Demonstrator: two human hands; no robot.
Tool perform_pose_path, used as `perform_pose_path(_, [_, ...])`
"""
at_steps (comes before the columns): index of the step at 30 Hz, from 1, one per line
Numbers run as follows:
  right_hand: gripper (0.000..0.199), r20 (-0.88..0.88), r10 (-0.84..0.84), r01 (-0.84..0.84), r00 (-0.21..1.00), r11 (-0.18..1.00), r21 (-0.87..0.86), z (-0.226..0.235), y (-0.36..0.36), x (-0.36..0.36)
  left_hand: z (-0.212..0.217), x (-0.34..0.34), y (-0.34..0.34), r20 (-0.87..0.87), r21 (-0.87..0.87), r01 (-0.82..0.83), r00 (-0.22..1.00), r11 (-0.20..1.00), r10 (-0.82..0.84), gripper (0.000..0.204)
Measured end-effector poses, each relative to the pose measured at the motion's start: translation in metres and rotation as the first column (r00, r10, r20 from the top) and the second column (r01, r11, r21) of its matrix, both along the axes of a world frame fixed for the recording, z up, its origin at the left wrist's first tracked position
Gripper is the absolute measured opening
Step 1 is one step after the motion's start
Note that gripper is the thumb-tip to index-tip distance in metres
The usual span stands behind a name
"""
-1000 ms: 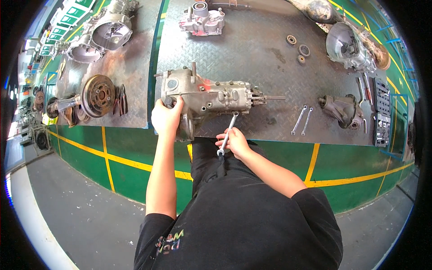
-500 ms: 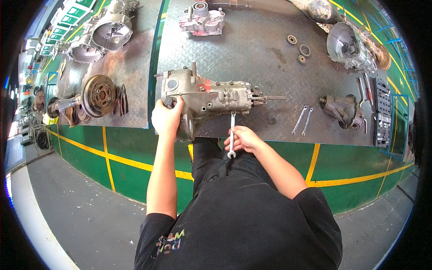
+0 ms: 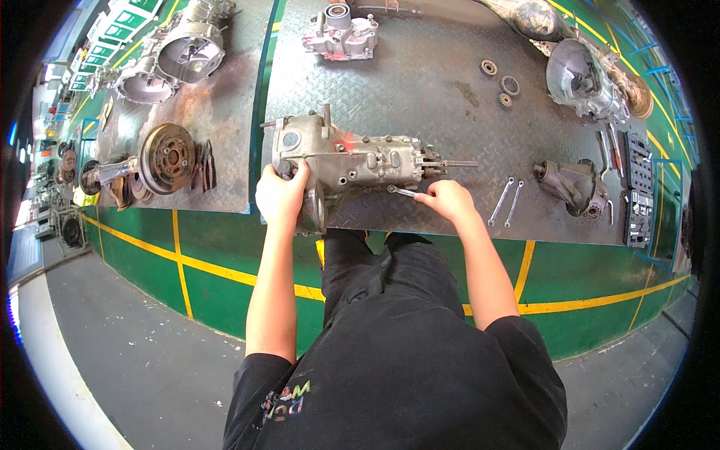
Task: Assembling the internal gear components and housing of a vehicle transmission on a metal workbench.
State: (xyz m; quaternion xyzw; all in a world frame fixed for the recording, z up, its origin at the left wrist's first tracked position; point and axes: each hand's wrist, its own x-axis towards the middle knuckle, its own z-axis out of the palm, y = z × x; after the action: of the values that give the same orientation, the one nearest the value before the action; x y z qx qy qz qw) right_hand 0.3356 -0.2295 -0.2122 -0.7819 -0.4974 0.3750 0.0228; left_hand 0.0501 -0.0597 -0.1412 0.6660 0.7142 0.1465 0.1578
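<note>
A grey metal gearbox [image 3: 367, 160] lies on its side on the steel tabletop, its thin shaft pointing right. My left hand [image 3: 280, 196] grips the lower left of its casing, thumb on top; the other fingers are partly hidden. In my right hand [image 3: 450, 201] is a combination wrench [image 3: 403, 192], held roughly level. Its ring end sits at the lower right edge of the casing; whether it is seated on a bolt there I cannot tell. The wrench's other end is hidden in my closed fingers.
To the right lie two wrenches [image 3: 501, 201], a dark metal housing [image 3: 566, 185] and a socket set case [image 3: 638, 191]. Small gears [image 3: 509, 85] and another gearbox part [image 3: 341, 36] stand farther back. On the left table is a rusty brake drum [image 3: 167, 159].
My right hand has swung up and to the right, turning the wrench from upright to nearly level. Its ring end stays by the casing edge. My left hand keeps its hold.
</note>
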Motion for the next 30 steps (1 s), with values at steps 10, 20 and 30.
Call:
perform_pose_path(10, [0.026,-0.283,-0.223,0.277,0.933,0.946,0.168,0.016,-0.043,-0.025,0.007,0.004,-0.002,-0.006,-0.011,-0.013,1.000,1.000,0.013,0.061])
perform_pose_path(20, [0.020,-0.794,-0.517,0.595,0.318,0.762,-0.257,-0.044,-0.048,-0.107,0.002,0.001,-0.001,-0.007,0.000,-0.012,1.000,1.000,0.012,0.064])
perform_pose_path(30, [0.024,-0.789,-0.615,0.424,-0.010,0.712,-0.560,-0.041,-0.009,-0.121,-0.001,0.001,0.000,0.009,0.024,0.005,1.000,1.000,-0.006,0.063])
